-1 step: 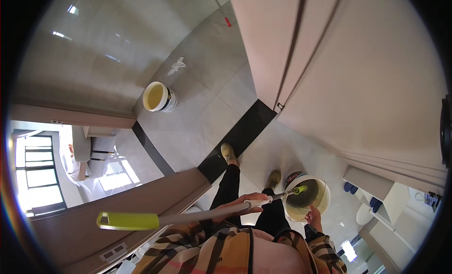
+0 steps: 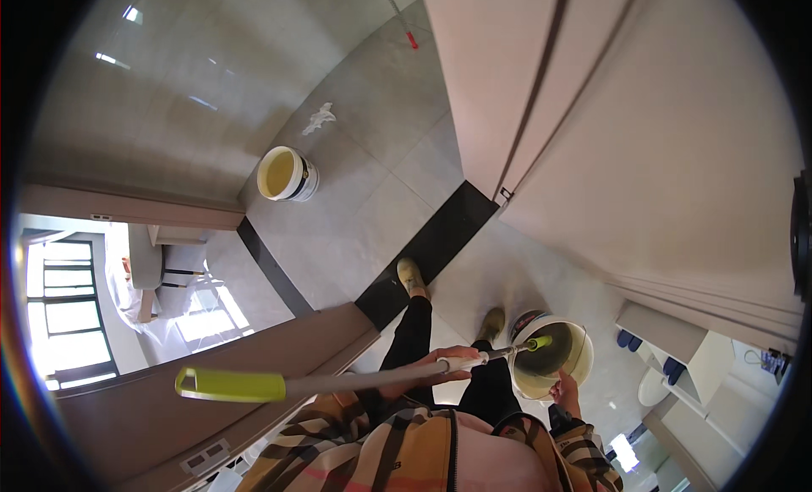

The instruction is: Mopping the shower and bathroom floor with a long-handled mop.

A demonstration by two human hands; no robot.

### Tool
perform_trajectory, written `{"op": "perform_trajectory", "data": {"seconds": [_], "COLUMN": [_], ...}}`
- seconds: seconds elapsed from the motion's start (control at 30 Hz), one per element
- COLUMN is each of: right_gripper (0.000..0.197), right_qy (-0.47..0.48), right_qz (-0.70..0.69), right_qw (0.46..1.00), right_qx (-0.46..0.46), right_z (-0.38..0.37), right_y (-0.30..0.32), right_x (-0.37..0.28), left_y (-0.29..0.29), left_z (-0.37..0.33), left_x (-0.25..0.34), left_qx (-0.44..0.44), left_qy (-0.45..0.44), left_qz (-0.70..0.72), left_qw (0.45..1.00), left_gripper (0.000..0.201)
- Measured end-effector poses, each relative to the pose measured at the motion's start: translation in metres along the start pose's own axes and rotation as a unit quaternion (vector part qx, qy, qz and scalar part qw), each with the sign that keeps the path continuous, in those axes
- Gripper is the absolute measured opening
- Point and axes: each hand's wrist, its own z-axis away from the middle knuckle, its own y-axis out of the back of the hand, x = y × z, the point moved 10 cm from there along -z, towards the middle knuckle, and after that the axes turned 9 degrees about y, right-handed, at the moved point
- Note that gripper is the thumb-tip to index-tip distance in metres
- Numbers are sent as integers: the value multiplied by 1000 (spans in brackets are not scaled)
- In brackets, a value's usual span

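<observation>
My left hand (image 2: 457,358) is closed round the grey pole of a mop (image 2: 364,380), which slants across my body. Its lime green grip (image 2: 228,385) sticks out to the left. At the other end, a green joint (image 2: 539,343) reaches into a white bucket (image 2: 585,357) on my right. The mop's head cannot be made out against the bucket's dark inside. My right hand (image 2: 565,389) is closed at the bucket's near rim, by its thin wire handle. The bucket looks tilted, its mouth toward me.
Another white bucket (image 2: 305,177) with yellowish contents stands ahead on the left, near a crumpled white cloth (image 2: 320,117). My feet are by a black threshold strip (image 2: 440,242). A pale door panel (image 2: 651,128) rises on the right, with a low shelf (image 2: 664,324) holding blue slippers behind.
The mop's green grip end has risen slightly in the picture. Both hands and the bucket stay almost where they were.
</observation>
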Motion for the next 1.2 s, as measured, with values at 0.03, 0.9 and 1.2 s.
{"op": "perform_trajectory", "data": {"seconds": [0.03,0.9,1.2], "right_gripper": [26,43,32], "right_qy": [-4,359,281], "right_qz": [-4,602,524], "right_qw": [1000,654,715], "right_qx": [18,-285,-367], "right_z": [2,112,187], "right_y": [1,-549,-753], "right_x": [-7,-163,-226], "left_y": [17,394,454], "left_z": [-1,270,346], "left_x": [6,101,163], "left_qx": [15,418,556], "left_qy": [-38,-24,-148], "left_qz": [-16,110,108], "left_qw": [999,901,811], "left_gripper": [41,40,43]}}
